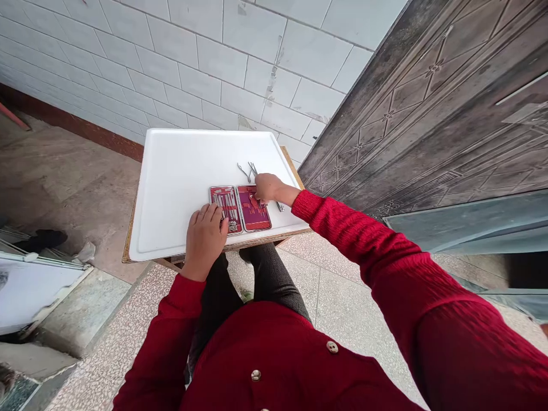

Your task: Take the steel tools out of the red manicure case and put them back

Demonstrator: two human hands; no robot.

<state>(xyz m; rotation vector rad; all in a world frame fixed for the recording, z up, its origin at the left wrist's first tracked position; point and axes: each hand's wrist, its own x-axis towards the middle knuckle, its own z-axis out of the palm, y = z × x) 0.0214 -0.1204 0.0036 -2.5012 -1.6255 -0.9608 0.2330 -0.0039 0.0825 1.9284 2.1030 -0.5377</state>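
Note:
A manicure set case (pixel 240 228) lies unfolded on a white tabletop (pixel 180 171), with a red lining. Several slim metal tools (pixel 229 201) sit in its left half. My left hand (pixel 205 231) rests at the case's left edge, fingers stretched out flat. Above the right half is my right hand (pixel 268 187), its fingers curled down and pinched together; what they hold, if anything, is hidden. Just beyond that hand, a pair of small nippers (pixel 245 172) and another metal tool (pixel 252 168) lie on the tabletop. A nail clipper (pixel 279 206) lies right of the case.
The tabletop rests on a wooden table (pixel 128 242) with its edge close to my legs. A tiled wall (pixel 205 63) stands behind it, and a carved metal door (pixel 398 108) is on the right. A white wire-edged object (pixel 38 285) stands at the lower left.

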